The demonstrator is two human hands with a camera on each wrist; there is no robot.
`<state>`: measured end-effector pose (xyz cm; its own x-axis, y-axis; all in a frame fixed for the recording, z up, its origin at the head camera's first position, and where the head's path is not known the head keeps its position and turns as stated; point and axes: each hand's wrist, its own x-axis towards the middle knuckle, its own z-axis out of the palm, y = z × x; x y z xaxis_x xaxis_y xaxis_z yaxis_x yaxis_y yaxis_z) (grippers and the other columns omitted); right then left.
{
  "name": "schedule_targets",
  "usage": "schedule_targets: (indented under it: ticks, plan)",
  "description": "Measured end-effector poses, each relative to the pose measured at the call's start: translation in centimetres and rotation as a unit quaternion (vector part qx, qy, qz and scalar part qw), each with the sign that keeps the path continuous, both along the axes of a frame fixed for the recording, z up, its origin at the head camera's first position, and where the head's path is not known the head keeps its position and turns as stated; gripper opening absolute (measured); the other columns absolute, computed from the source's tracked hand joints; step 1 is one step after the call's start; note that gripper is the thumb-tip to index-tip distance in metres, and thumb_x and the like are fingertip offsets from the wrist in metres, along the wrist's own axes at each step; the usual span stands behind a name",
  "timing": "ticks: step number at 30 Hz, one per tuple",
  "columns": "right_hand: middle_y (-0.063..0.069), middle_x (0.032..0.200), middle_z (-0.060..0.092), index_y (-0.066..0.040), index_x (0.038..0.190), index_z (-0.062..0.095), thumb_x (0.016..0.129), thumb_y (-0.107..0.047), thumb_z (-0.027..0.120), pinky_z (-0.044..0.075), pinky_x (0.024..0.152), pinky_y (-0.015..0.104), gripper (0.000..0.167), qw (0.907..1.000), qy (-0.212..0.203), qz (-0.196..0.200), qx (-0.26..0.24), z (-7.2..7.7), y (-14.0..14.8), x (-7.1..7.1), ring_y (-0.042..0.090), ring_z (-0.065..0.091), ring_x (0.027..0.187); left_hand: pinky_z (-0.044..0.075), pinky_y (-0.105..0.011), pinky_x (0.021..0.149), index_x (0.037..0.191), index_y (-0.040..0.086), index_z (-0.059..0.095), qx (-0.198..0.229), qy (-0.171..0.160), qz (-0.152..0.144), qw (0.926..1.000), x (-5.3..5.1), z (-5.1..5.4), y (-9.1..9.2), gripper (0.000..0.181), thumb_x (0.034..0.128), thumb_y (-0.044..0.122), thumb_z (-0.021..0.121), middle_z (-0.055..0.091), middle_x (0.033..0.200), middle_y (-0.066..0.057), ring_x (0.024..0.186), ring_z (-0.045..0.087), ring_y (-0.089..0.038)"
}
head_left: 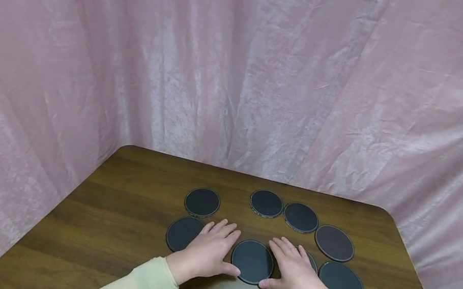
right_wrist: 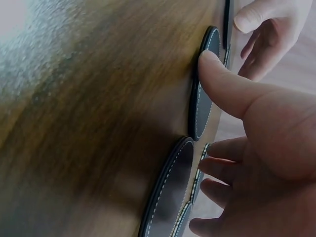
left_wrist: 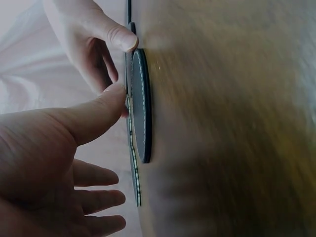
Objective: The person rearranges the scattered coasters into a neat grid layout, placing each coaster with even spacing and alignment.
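1. The middle disc (head_left: 252,262) lies flat on the bench (head_left: 105,225), roughly midway between its left and right edges and well in from the far edge; the bench's near edge is out of view.
2. The step in hand looks like placing or squaring up this disc. To do it well, I would press evenly from both sides and slide it flat, since lifting one rim could tip it onto a neighbour.
3. It is round, thin and dark, almost black, with a smooth matt face and a line of pale stitching just inside the rim; it looks stiff enough to slide without buckling.
4. The left hand (head_left: 209,253) and right hand (head_left: 294,275) stand apart, one on either side, fingers extended and gripping nothing. Both thumbs reach the disc's near rim; whether they press it, I cannot tell.
5. Watch the half-hidden disc (head_left: 310,261) by the right hand and the left near disc (head_left: 181,232) by the left fingers: a sideways sweep could nudge either.
6. Farther out lie the left far disc (head_left: 202,202), two discs towards the far edge (head_left: 266,204) (head_left: 301,217), a browner disc (head_left: 334,243) and the right near disc (head_left: 342,285), towards the bench's right edge.
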<state>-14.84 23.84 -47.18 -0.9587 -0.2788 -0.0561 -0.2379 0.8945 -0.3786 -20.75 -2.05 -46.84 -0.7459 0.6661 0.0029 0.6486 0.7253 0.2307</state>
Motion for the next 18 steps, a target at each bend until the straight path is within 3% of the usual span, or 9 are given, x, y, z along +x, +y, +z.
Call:
schedule_targets:
  ticks: [18]
  plan:
    - [0.027,0.163,0.05,0.009,0.151,0.058,0.078,-0.047,0.101,0.02,0.124,0.076,0.102,0.9992,-0.016,0.005,-0.037,-0.3,0.4,0.1,0.05,0.034,0.159,0.032,-0.057,0.127,0.152,0.008,0.065,-0.03,-0.005,0.0,0.9995,0.1,-0.7,1.5,0.088,0.0874,0.061,0.09,0.052,0.166,-0.013,0.16,0.039,-0.036]
